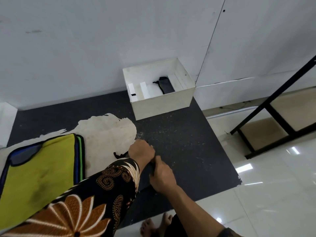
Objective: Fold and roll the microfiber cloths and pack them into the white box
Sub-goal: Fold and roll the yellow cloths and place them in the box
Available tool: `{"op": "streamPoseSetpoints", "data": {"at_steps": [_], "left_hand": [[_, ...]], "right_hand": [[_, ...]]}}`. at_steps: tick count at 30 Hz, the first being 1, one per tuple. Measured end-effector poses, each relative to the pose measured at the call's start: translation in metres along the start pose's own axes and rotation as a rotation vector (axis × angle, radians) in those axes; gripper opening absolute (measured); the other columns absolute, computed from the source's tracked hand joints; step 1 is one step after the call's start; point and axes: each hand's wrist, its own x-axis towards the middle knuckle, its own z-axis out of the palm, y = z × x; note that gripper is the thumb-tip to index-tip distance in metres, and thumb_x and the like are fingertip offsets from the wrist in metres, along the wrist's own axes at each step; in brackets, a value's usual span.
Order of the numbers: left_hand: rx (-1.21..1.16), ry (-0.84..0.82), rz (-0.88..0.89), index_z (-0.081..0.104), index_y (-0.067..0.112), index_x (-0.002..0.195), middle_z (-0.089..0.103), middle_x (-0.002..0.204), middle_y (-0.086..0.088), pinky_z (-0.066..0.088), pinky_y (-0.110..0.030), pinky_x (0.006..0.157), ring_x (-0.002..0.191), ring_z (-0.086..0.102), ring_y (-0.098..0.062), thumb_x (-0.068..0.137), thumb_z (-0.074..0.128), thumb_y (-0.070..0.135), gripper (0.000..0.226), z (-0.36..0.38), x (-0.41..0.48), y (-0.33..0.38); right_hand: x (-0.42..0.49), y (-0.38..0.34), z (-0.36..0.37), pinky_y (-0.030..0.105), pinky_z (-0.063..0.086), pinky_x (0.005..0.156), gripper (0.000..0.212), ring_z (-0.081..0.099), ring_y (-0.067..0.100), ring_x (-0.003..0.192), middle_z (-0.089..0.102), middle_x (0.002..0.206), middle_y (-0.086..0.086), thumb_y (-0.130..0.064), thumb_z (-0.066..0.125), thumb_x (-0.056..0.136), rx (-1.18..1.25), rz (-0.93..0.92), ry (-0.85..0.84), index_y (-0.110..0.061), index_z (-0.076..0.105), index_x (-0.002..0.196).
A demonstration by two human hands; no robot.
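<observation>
A dark mat (179, 151) covers the floor, with open room toward its right edge. A cloth stack (42, 168) lies at its left edge. The white box (162, 105) stands at its far edge, with a black roll (165, 86) inside. Mid-mat, the left hand (141, 152) and right hand (162, 176) both clutch a dark cloth (151, 168).

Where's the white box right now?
Head view, upper centre: the white box sits at the far edge of the dark mat, against the wall, with one dark rolled cloth inside.
</observation>
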Motion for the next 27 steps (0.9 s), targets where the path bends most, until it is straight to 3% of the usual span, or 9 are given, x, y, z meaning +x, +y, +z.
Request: {"op": "streamPoseSetpoints", "data": {"at_steps": [5,7,10,12,20,24,27], "left_hand": [[-0.086,-0.069,-0.005,0.064,0.009,0.11,0.067,0.112,-0.008,0.052,-0.033,0.083,0.102,0.064,-0.026,0.087,0.059,0.035,0.035,-0.007,0.002,-0.004],[-0.175,-0.136,-0.058,0.054,0.007,0.123,0.064,0.119,-0.009,0.051,-0.033,0.086,0.108,0.062,-0.028,0.081,0.064,0.036,0.052,-0.009,0.003,-0.007],[-0.22,-0.201,-0.083,0.023,0.001,0.146,0.055,0.133,-0.011,0.048,-0.035,0.091,0.121,0.055,-0.031,0.076,0.068,0.036,0.09,-0.005,0.005,-0.005],[-0.221,-0.179,-0.079,0.017,0.0,0.147,0.056,0.131,-0.012,0.048,-0.036,0.09,0.12,0.056,-0.031,0.076,0.067,0.033,0.094,0.0,0.005,-0.002],[-0.31,-0.049,-0.119,0.031,0.002,0.139,0.057,0.13,-0.019,0.047,-0.041,0.092,0.118,0.057,-0.035,0.092,0.06,0.021,0.059,0.01,0.004,-0.003],[-0.499,-0.117,-0.166,0.039,0.002,0.133,0.055,0.13,-0.021,0.045,-0.04,0.091,0.118,0.055,-0.038,0.097,0.051,0.021,0.042,0.003,0.005,-0.021],[-0.726,-0.164,-0.188,0.05,0.004,0.121,0.059,0.119,-0.019,0.052,-0.04,0.091,0.106,0.059,-0.036,0.096,0.049,0.022,0.031,-0.001,0.007,-0.043]], "right_hand": [[0.001,0.002,0.001,0.033,0.04,0.068,0.034,0.06,0.027,0.095,0.06,0.109,0.005,-0.026,0.061,0.086,-0.042,0.063,-0.01,-0.02,0.041,0.113],[0.001,0.002,0.002,0.033,0.041,0.07,0.034,0.06,0.028,0.097,0.06,0.111,0.005,-0.028,0.061,0.087,-0.077,0.073,-0.007,-0.019,0.044,0.115],[-0.001,-0.002,0.004,0.033,0.045,0.076,0.04,0.06,0.026,0.101,0.059,0.116,0.006,-0.024,0.059,0.089,-0.132,0.018,-0.002,-0.019,0.047,0.127],[-0.002,-0.005,0.005,0.032,0.043,0.072,0.04,0.06,0.026,0.096,0.06,0.113,0.007,-0.024,0.056,0.091,-0.154,-0.024,0.009,-0.021,0.047,0.13],[-0.008,-0.004,0.0,0.032,0.041,0.07,0.03,0.06,0.027,0.095,0.06,0.11,0.007,-0.023,0.055,0.091,-0.162,-0.008,0.04,-0.017,0.049,0.119],[-0.013,-0.007,0.003,0.03,0.039,0.07,0.025,0.058,0.026,0.097,0.058,0.109,0.006,-0.018,0.057,0.087,-0.206,0.049,0.097,-0.015,0.049,0.111],[-0.02,-0.011,0.006,0.028,0.042,0.076,0.022,0.054,0.023,0.1,0.054,0.109,0.004,-0.016,0.057,0.084,-0.297,0.011,0.154,-0.016,0.052,0.105]]}}
